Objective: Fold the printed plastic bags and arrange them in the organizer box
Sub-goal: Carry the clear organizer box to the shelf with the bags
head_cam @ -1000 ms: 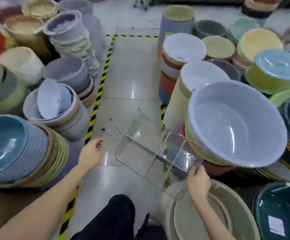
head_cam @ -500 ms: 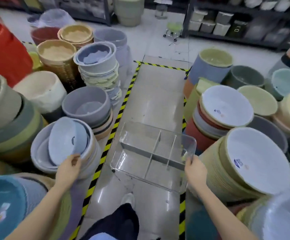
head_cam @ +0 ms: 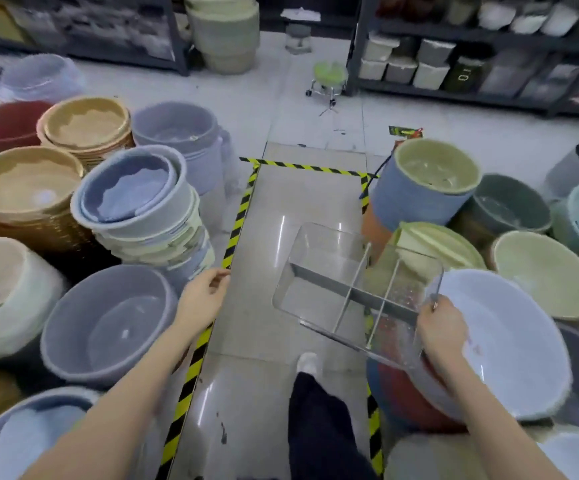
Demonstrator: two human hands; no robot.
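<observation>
A clear plastic organizer box (head_cam: 329, 271) with inner dividers hangs in the air over the walkway, tilted down toward me. My right hand (head_cam: 438, 323) grips its near right corner. Nothing lies inside the box. My left hand (head_cam: 203, 297) floats free at the left of the aisle, fingers loosely curled and holding nothing. No printed plastic bags are in sight.
Stacks of coloured plastic basins (head_cam: 132, 202) crowd both sides of a narrow tiled aisle edged with yellow-black tape (head_cam: 234, 233). A big white basin (head_cam: 509, 341) sits by my right hand. My leg and shoe (head_cam: 307, 363) stand in the aisle. A green stool (head_cam: 329, 76) and shelves (head_cam: 482, 64) lie ahead.
I have walked forward along the aisle and the view has lifted. The box has swung to the right in my right hand. My left hand has stayed empty at my side.
</observation>
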